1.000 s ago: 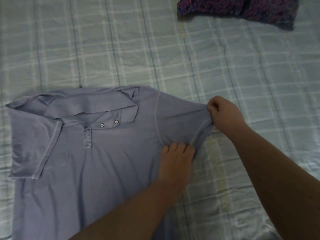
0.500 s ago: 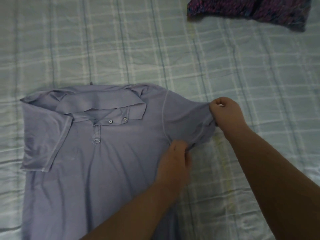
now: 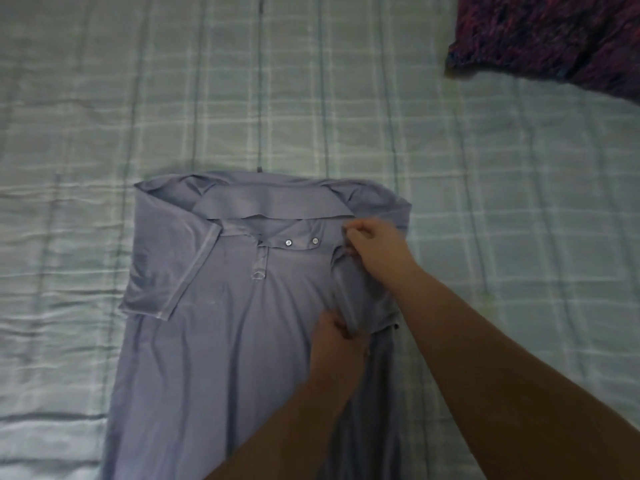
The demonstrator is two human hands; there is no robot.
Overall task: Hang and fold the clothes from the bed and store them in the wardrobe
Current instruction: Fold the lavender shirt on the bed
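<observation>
While the lavender polo shirt is lying front-up on the checked bed sheet | our right hand is pinching its folded-in sleeve beside the collar | our left hand is gripping the sleeve's lower edge | purple patterned garment is sitting well apart at the far right.

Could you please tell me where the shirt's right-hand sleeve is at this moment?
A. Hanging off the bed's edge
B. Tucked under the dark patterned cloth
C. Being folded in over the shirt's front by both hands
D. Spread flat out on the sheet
C: the right hand and left hand pinch the sleeve over the shirt, beside the buttons.
</observation>
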